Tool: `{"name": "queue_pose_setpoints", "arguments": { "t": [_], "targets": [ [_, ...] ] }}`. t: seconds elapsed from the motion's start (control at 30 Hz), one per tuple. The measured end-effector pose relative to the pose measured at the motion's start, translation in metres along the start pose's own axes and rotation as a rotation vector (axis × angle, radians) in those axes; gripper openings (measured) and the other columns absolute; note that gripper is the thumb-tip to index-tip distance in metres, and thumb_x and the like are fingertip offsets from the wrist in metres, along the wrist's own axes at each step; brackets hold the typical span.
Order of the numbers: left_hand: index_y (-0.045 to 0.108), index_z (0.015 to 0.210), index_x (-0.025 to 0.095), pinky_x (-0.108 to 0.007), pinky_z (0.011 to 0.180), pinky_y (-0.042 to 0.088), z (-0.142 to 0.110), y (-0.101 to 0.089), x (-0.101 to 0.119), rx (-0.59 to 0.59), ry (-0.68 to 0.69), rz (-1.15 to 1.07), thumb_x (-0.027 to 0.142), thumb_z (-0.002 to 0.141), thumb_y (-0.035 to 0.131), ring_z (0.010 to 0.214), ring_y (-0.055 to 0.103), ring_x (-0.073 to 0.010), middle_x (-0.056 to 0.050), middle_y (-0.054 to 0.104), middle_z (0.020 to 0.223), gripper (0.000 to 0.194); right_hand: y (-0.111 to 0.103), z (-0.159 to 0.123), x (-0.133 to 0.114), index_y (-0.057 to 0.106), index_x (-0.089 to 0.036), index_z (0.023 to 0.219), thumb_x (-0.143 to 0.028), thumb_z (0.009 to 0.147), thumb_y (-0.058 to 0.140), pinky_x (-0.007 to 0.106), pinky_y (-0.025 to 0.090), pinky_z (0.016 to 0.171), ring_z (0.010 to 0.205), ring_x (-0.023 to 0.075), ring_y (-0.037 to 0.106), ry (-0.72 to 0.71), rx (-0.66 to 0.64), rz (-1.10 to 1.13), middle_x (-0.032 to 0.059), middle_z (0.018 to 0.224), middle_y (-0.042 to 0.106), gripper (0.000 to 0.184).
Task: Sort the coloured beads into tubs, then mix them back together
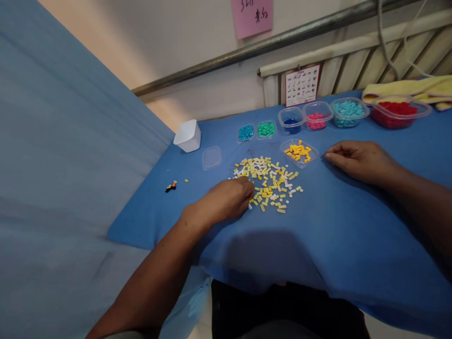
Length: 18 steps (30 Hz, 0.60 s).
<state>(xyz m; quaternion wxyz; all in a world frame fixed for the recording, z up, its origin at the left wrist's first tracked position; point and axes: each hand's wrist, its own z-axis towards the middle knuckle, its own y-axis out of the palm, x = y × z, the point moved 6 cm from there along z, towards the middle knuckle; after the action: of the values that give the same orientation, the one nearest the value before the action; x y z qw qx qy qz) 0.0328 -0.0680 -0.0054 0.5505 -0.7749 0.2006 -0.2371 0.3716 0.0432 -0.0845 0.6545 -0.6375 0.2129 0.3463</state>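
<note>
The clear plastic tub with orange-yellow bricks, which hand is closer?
The right hand, just right of the tub. The left hand is farther, at the left side of the yellow and white brick pile.

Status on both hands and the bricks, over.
Left hand at near edge of loose brick pile, grip unclear. Right hand beside tub of orange-yellow bricks. No obstruction seen between left hand and pile.
</note>
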Motion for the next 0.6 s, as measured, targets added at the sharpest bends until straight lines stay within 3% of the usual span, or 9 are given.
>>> {"name": "queue_pose_setpoints", "arguments": {
  "t": [0.27,0.43,0.6],
  "targets": [
    [0.07,0.094,0.019,-0.032,0.076,0.046,0.001,-0.003,0.008,0.017,0.082,0.01,0.012,0.108,0.052,0.082,0.062,-0.0194,-0.006,0.069,0.096,0.024,-0.001,0.001,0.001,0.082,-0.022,0.106,-0.056,0.096,0.067,0.039,0.053,0.076,0.081,0.0258,0.073,-0.02,0.004,-0.057,0.0065,0.089,0.083,0.038],
    [0.071,0.092,0.019,-0.031,0.076,0.046,0.005,-0.012,0.001,0.021,0.072,-0.064,0.017,0.108,0.053,0.082,0.063,-0.0176,-0.005,0.071,0.095,0.024,0.001,0.004,0.002,0.083,-0.023,0.105,-0.056,0.094,0.067,0.04,0.054,0.078,0.083,0.0264,0.074,-0.022,0.0,-0.04,0.0061,0.093,0.084,0.038],
    [0.074,0.103,0.019,-0.03,0.071,0.045,0.023,-0.03,-0.01,0.098,-0.001,-0.214,0.024,0.104,0.06,0.078,0.065,-0.0164,-0.003,0.076,0.094,0.015,0.0,0.006,0.0,0.083,-0.026,0.102,-0.056,0.093,0.067,0.04,0.054,0.075,0.08,0.0263,0.075,-0.04,0.009,-0.033,0.0047,0.089,0.084,0.035]
  ]
}}
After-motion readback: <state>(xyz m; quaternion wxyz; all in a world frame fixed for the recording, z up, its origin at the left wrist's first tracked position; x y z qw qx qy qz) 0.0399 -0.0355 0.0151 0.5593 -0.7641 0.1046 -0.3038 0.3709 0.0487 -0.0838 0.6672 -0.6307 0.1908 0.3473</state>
